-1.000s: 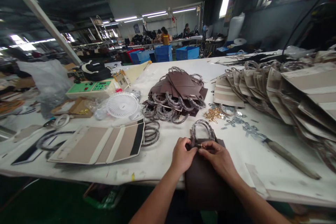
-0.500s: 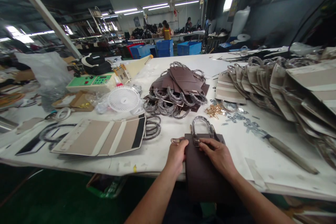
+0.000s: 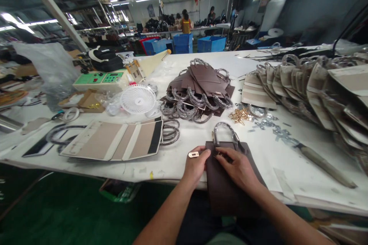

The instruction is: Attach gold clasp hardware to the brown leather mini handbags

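A dark brown leather panel (image 3: 227, 187) with a plastic-wrapped curved handle (image 3: 225, 132) lies at the table's near edge, hanging over it. My left hand (image 3: 195, 164) rests on the panel's left edge, fingers curled, beside a small pale metal fitting (image 3: 193, 154) on the table. My right hand (image 3: 237, 166) presses on the panel's top near the handle base, fingertips pinched at the hardware there.
A pile of brown panels with wrapped handles (image 3: 199, 90) lies mid-table, gold fittings (image 3: 241, 115) beside it. Beige striped panels (image 3: 310, 84) fan along the right; a beige piece (image 3: 115, 145), white fan (image 3: 138, 99), green device (image 3: 99, 78) sit left. A knife-like tool (image 3: 322, 164) lies right.
My left hand has slid off the handle base to the panel's left edge, and a small metal fitting now lies beside it. The view has shifted.
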Demonstrator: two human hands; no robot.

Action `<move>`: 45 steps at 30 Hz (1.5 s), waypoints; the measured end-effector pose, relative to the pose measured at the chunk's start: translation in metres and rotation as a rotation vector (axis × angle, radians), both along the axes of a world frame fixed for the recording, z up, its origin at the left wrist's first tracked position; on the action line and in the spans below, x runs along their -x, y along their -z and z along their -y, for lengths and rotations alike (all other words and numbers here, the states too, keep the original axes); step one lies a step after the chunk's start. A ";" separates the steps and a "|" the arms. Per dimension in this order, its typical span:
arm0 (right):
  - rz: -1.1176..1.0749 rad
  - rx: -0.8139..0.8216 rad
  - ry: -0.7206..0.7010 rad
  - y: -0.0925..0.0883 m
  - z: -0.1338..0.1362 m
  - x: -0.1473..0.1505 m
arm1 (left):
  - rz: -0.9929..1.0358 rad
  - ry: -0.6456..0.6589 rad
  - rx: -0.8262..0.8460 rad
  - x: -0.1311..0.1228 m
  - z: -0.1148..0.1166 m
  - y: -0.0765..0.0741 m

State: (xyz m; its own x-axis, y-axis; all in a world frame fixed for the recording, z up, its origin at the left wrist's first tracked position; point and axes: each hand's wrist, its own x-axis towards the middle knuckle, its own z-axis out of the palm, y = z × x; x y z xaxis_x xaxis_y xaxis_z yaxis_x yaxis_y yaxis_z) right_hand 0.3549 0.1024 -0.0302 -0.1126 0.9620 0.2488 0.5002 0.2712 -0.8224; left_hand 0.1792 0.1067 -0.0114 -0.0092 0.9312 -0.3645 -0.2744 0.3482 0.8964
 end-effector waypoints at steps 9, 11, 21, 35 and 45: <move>0.005 0.013 0.093 -0.011 0.004 0.010 | -0.022 -0.041 -0.026 0.000 0.003 0.006; 0.022 0.023 0.100 -0.014 0.004 0.013 | -0.019 -0.045 -0.032 0.000 0.003 0.008; -0.030 0.205 0.134 -0.013 0.001 0.015 | -0.018 -0.054 -0.040 0.001 0.004 0.013; 0.128 0.023 0.024 0.016 -0.005 0.019 | -0.066 -0.180 -0.017 -0.012 0.005 0.016; 0.056 0.184 -0.039 -0.030 -0.009 0.017 | -0.037 -0.176 -0.037 -0.017 0.000 0.008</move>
